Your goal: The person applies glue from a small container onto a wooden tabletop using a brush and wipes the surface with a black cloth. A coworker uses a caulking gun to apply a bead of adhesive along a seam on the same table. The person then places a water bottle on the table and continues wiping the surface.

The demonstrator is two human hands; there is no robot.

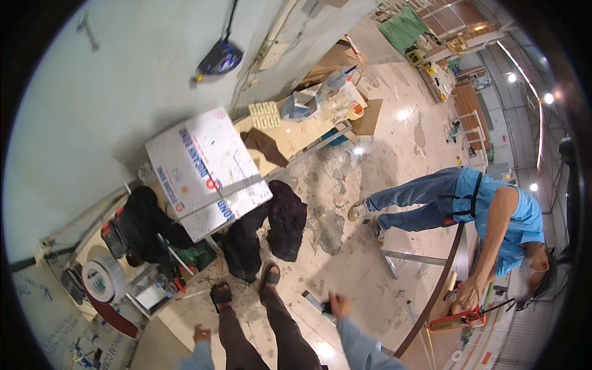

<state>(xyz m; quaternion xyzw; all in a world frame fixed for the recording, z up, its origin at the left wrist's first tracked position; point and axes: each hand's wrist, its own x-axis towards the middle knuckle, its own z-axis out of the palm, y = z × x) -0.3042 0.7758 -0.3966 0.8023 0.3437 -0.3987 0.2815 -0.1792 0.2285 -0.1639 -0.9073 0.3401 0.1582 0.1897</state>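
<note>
My left hand hangs low beside my left leg, its fingers curled in with nothing visible in them. Further right, my right hand is closed into a fist in front of my body. A small dark patch shows at its fingers; whether it is something held cannot be made out. Just beside and below that hand runs a grey metal bar, partly covered by the hand and sleeve. My feet in dark sandals stand on the pale tiled floor.
At right a co-worker in a blue shirt bends over a brown-edged worktop, hands on a red caulking gun. A white carton sits left, dark cloth hanging beside it. A cluttered bench lines the wall.
</note>
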